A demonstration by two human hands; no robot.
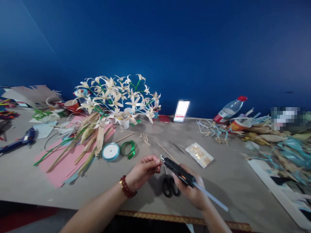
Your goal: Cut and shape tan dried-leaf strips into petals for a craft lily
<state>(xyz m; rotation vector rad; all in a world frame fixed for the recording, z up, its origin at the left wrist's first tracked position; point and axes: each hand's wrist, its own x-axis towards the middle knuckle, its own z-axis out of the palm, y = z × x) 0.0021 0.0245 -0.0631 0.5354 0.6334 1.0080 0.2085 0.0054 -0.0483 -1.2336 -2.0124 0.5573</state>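
In my right hand (193,191) is a black glue gun (178,170), its nozzle pointing up and left. A clear glue stick (213,198) sticks out of its back end. My left hand (145,170), with a red bead bracelet at the wrist, is closed in a pinch right by the nozzle. What its fingers hold is too small to make out. Black-handled scissors (167,187) lie on the table between and below the hands. Left of my left hand are a green ribbon roll (132,150) and a light blue ribbon spool (111,151).
White handmade flowers (116,94) stand in cups at the back. Dried husks (88,139) lie on pink paper (54,166). A blue glue gun (21,142) rests far left. Right are a gold-patterned card (199,155), a bottle (229,110) and a white tray (272,191).
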